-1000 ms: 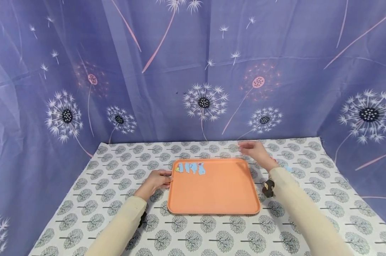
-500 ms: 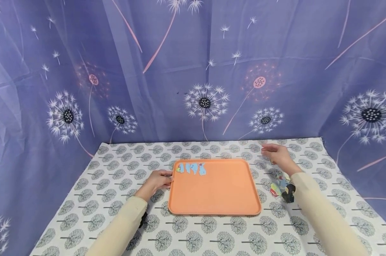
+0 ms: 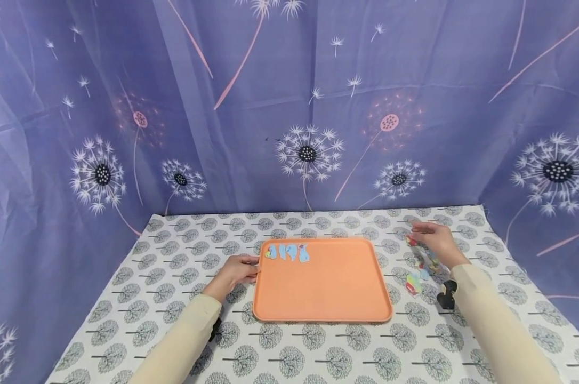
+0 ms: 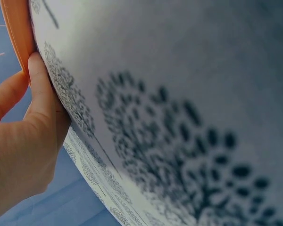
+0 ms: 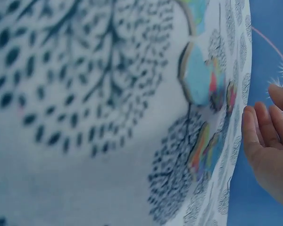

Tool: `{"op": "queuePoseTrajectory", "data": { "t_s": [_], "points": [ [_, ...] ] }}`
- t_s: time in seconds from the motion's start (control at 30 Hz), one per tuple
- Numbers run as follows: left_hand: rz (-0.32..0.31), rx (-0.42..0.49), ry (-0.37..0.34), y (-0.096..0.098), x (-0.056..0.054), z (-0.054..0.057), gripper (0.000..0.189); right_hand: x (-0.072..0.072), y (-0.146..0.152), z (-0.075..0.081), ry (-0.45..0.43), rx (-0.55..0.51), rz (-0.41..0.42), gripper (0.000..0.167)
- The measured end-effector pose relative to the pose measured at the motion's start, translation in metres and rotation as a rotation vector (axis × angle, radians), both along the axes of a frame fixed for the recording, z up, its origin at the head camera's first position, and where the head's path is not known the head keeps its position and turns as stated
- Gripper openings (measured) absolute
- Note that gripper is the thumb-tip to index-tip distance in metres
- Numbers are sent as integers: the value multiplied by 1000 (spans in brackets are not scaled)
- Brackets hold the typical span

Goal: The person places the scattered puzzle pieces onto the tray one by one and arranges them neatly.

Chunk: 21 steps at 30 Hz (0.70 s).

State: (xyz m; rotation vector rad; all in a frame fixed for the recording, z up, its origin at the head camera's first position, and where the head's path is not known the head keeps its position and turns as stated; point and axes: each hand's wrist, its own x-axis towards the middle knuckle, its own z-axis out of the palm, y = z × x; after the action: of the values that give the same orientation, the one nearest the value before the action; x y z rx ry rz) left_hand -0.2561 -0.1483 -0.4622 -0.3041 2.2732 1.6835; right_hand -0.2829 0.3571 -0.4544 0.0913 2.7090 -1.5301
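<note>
An orange tray (image 3: 337,282) lies on the patterned cloth, with several light-blue puzzle pieces (image 3: 303,253) in a row at its far left corner. My left hand (image 3: 233,271) holds the tray's left rim, thumb and fingers at the edge (image 4: 21,42). To the right of the tray, my right hand (image 3: 435,242) is just above a loose cluster of colourful puzzle pieces (image 3: 412,284). Its fingers (image 5: 269,125) are relaxed and slightly bent, with nothing visible between them. In the right wrist view, a light-blue puzzle piece (image 5: 198,75) lies near other multicoloured ones, apart from the fingers.
White cloth (image 3: 174,320) with a grey tree print covers the table. A purple curtain (image 3: 251,160) with dandelions rises behind the table's far edge and along both sides. A black wrist strap (image 3: 447,294) shows beneath the right sleeve.
My right hand has moved right and slightly nearer, from beyond the tray's far right corner to the loose puzzle pieces. The left hand and tray have stayed in place.
</note>
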Motion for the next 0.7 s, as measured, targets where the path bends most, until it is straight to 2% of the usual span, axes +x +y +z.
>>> {"op": "queuePoseTrajectory", "data": {
  "t_s": [0.2, 0.5, 0.7],
  "points": [
    [-1, 3, -3, 0, 0, 0, 39, 3, 2, -3, -62, -4, -18, 57],
    [3, 5, -9, 0, 0, 0, 39, 4, 2, -8, -56, 22, 1, 56],
    [-1, 0, -9, -1, 0, 0, 38, 0, -1, -10, -88, 40, -10, 58]
  ]
}}
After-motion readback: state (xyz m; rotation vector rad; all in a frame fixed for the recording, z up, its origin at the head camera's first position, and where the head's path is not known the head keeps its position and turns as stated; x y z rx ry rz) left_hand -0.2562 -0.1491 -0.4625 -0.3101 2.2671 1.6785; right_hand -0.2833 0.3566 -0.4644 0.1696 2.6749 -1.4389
